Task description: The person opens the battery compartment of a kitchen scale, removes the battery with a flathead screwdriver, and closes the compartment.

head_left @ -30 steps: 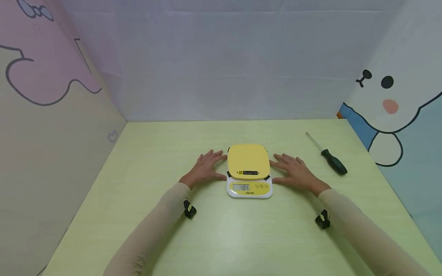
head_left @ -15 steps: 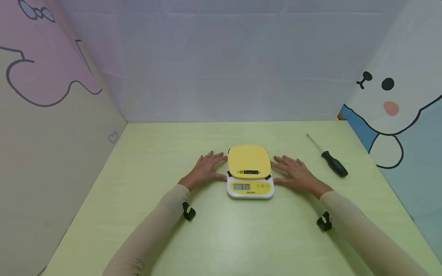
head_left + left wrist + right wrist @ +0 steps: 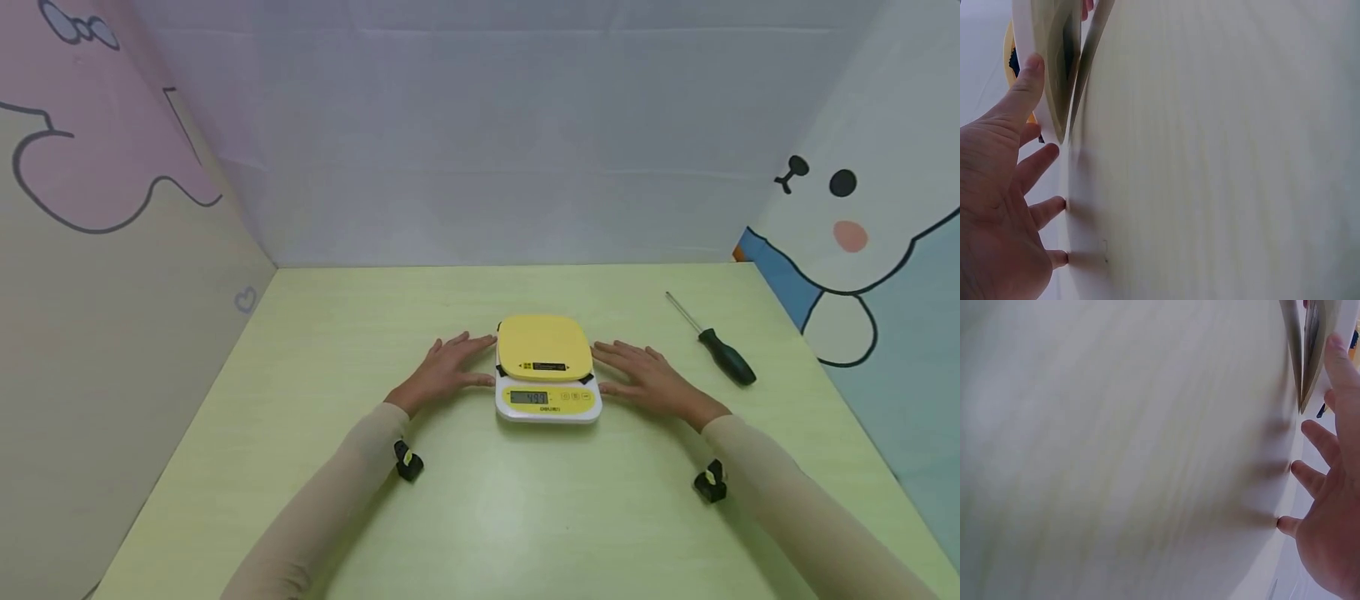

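Observation:
A yellow and white digital kitchen scale [image 3: 545, 342] lies between my two hands in the head view, digits showing on its display [image 3: 529, 397]. Both wrist views show it tilted, its near edge raised off the table and its far edge down at the surface. My left hand [image 3: 446, 372] presses its left side with a nearly straight thumb and forefinger; the other fingers spread, tips at the tabletop. On the opposite side my right hand [image 3: 645, 379] does likewise, its thumb [image 3: 1339, 359] along the white edge.
To the right of the right hand, a screwdriver [image 3: 726, 356] with a dark green handle lies on the pale wooden table [image 3: 360, 308]. A white wall panel [image 3: 480, 142] rises behind the table, and printed cartoon panels stand at both sides.
The scale's near edge has risen and the scale has shifted slightly to the right between the hands. Its display digits have changed. The screwdriver has not moved.

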The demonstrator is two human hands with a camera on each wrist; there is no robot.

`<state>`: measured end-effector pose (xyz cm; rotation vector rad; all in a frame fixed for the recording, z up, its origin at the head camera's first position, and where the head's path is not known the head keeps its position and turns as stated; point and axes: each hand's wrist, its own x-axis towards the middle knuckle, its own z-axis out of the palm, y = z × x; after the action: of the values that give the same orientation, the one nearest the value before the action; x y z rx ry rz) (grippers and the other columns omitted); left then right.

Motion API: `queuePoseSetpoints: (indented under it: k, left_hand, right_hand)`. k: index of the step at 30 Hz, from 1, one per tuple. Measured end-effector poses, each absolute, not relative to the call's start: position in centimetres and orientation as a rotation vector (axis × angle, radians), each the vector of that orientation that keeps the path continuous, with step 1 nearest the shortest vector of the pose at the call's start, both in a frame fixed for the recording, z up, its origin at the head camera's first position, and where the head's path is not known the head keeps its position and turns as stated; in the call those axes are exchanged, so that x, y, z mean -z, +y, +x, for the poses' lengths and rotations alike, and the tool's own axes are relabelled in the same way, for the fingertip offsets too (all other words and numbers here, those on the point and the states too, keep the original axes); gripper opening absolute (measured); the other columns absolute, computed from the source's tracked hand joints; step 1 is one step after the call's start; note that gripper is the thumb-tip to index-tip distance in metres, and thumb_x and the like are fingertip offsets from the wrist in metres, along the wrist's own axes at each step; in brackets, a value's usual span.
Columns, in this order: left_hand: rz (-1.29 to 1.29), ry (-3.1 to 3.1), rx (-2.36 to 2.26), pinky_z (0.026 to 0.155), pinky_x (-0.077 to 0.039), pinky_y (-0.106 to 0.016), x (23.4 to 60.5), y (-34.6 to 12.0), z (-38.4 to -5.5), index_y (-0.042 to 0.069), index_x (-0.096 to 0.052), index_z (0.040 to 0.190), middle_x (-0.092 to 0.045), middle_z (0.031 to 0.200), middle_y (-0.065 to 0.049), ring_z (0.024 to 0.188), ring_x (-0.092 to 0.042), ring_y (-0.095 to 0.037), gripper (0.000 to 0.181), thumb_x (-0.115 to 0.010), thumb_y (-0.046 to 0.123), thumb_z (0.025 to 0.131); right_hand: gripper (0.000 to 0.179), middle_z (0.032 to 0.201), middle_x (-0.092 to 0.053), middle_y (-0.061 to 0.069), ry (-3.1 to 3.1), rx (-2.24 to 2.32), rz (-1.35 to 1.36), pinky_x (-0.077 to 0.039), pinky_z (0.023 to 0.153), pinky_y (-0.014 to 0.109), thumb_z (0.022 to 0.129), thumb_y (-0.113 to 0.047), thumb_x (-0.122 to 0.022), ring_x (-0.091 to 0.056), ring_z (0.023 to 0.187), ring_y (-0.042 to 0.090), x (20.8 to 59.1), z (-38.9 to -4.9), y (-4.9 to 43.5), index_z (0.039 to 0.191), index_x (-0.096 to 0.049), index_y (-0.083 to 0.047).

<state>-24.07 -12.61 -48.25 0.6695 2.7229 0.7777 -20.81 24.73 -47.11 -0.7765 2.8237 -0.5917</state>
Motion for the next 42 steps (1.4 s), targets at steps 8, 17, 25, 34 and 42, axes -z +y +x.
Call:
queuePoseSetpoints:
  k: [8, 17, 25, 34, 42]
  left_hand:
    - [0.664, 2.715, -0.812, 0.118, -0.002, -0.060, 48.5, -12.5, -24.1, 0.036, -0.037, 0.150, -0.039, 0.154, 0.012, 0.150, -0.021, -0.025, 0.073, -0.062, 0.060, 0.086]
    - [0.664, 2.660, -0.932, 0.119, 0.000, -0.056, 48.1, -12.7, -23.9, 0.036, -0.041, 0.148, -0.040, 0.154, 0.011, 0.150, -0.023, -0.021, 0.068, -0.058, 0.061, 0.088]
    - [0.663, 2.669, -0.984, 0.120, -0.003, -0.054, 47.8, -12.5, -24.2, 0.033, -0.045, 0.146, -0.043, 0.152, 0.008, 0.147, -0.029, -0.021, 0.063, -0.057, 0.059, 0.090]
    - [0.685, 2.695, -1.022, 0.119, -0.007, -0.056, 47.5, -12.2, -24.4, 0.031, -0.049, 0.144, -0.048, 0.148, 0.009, 0.144, -0.035, -0.020, 0.061, -0.058, 0.058, 0.090]
    - [0.665, 2.698, -1.035, 0.119, -0.010, -0.055, 47.5, -12.1, -24.1, 0.028, -0.051, 0.143, -0.049, 0.148, 0.007, 0.145, -0.034, -0.022, 0.058, -0.060, 0.053, 0.091]
  right_hand:
    - [0.062, 0.155, -0.038, 0.010, 2.789, 0.682, -0.754, -0.011, 0.109, 0.072, 0.098, -0.043, -0.056, -0.027, 0.145, 0.042, 46.7, -20.8, 24.8, 0.151, -0.038, -0.017]
    - [0.055, 0.151, -0.041, 0.020, 2.745, 0.807, -0.732, -0.011, 0.110, 0.071, 0.101, -0.034, -0.054, -0.030, 0.142, 0.045, 46.6, -20.8, 25.0, 0.150, -0.040, -0.014]
    - [0.050, 0.151, -0.038, 0.027, 2.742, 0.884, -0.736, -0.023, 0.107, 0.069, 0.103, -0.029, -0.049, -0.031, 0.140, 0.049, 46.2, -21.0, 25.0, 0.149, -0.040, -0.010]
    - [0.049, 0.152, -0.035, 0.028, 2.728, 0.904, -0.721, -0.025, 0.108, 0.068, 0.104, -0.028, -0.046, -0.030, 0.141, 0.048, 45.6, -21.0, 25.1, 0.149, -0.040, -0.007]
    - [0.049, 0.150, -0.037, 0.028, 2.737, 0.898, -0.707, -0.027, 0.106, 0.067, 0.104, -0.027, -0.048, -0.032, 0.138, 0.049, 45.4, -21.0, 25.0, 0.148, -0.042, -0.007]
